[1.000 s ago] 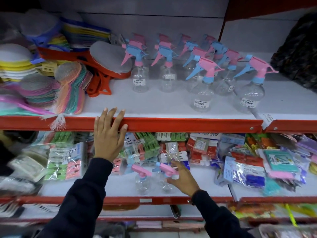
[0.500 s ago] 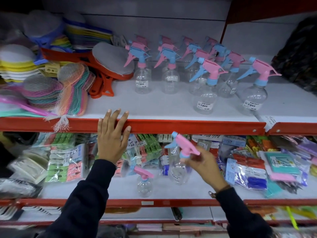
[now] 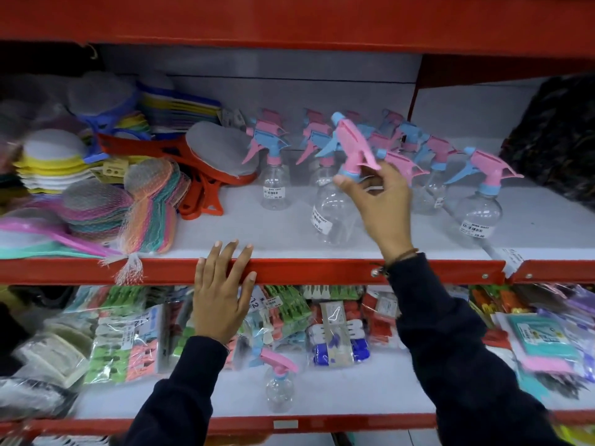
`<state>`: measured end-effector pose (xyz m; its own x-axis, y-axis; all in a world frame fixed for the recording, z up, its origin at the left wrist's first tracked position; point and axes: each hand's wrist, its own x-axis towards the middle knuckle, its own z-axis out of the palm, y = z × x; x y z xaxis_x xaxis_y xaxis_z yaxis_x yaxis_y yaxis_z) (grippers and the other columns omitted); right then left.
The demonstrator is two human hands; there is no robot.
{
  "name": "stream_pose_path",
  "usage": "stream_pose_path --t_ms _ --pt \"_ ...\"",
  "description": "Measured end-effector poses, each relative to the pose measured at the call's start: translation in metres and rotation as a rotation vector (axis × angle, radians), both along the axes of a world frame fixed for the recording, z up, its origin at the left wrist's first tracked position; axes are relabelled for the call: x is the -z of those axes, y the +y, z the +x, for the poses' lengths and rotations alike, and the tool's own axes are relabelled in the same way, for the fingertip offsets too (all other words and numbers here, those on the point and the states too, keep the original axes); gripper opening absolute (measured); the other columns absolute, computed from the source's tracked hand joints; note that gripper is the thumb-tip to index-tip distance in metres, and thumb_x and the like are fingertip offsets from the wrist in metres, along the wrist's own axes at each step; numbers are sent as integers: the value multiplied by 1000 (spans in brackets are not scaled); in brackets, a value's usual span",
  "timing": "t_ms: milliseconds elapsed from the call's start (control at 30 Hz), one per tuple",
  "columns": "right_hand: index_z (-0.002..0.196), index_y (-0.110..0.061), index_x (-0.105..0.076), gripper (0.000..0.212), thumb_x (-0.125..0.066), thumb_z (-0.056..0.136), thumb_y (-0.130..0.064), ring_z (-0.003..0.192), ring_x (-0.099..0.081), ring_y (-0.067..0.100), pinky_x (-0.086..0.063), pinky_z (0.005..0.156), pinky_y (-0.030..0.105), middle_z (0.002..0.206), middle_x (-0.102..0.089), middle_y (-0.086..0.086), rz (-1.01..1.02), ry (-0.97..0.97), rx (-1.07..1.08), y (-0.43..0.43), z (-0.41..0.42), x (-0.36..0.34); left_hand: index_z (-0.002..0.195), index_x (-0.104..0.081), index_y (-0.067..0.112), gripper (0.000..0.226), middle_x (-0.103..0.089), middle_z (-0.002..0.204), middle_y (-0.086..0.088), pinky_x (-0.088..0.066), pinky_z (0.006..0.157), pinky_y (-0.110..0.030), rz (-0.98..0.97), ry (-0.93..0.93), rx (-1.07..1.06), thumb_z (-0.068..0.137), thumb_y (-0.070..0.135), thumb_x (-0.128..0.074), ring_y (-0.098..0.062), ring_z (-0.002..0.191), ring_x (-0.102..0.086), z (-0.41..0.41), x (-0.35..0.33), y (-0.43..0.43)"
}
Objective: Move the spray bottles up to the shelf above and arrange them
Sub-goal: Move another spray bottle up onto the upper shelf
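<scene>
My right hand (image 3: 381, 201) grips a clear spray bottle (image 3: 333, 217) by its pink-and-blue trigger head, holding it tilted just above the upper shelf (image 3: 289, 230). Several matching spray bottles (image 3: 479, 201) stand in rows at the back and right of that shelf. One more spray bottle (image 3: 279, 386) stands alone on the lower shelf (image 3: 354, 391). My left hand (image 3: 222, 297) lies flat with its fingers over the red front rail of the upper shelf, holding nothing.
Netted scrub pads (image 3: 141, 204), stacked sponges (image 3: 48, 162) and red-handled brushes (image 3: 206, 169) fill the upper shelf's left side. Bagged clothes pegs (image 3: 125, 346) and packets (image 3: 541, 346) crowd the lower shelf. A dark fuzzy item (image 3: 560, 140) sits far right. A red shelf edge (image 3: 289, 20) runs overhead.
My right hand took one spray bottle from the lower shelf and lifted it up over the upper shelf. My left hand stayed on the red rail.
</scene>
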<state>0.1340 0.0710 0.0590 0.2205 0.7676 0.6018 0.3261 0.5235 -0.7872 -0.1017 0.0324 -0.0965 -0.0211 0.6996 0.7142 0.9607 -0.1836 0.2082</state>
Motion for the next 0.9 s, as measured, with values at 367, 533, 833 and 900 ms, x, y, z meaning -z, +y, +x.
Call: stream_pose_path --t_ms 367,533,833,900 --pt "92 -2 -65 31 -76 75 -25 68 -53 15 -47 68 29 94 -60 16 22 -213 222 41 -26 39 137 -44 26 45 -50 140 -6 -11 116 -36 -5 21 6 97 43 -31 -22 139 -28 -2 -1 0" --pt "93 -9 -67 28 -76 74 -29 78 -64 20 -54 72 36 94 -69 10 -10 -181 233 40 -23 37 137 -45 26 45 -51 140 -6 -9 116 -34 0 21 9 97 42 -32 -23 138 -28 -2 -1 0" --pt "111 -14 -64 34 -68 82 -29 99 -64 17 -53 86 40 108 -71 5 -126 -117 136 35 -17 37 137 -45 25 46 -50 141 -6 -9 116 -34 -17 38 -5 96 41 -33 -22 139 -27 -2 -3 -2" --pt "114 -19 -61 35 -66 83 -34 99 -61 13 -52 79 34 111 -68 0 -66 -91 177 21 -18 44 138 -44 24 47 -49 141 -6 -9 116 -34 -14 54 4 96 41 -33 -22 139 -27 -3 -3 -4"
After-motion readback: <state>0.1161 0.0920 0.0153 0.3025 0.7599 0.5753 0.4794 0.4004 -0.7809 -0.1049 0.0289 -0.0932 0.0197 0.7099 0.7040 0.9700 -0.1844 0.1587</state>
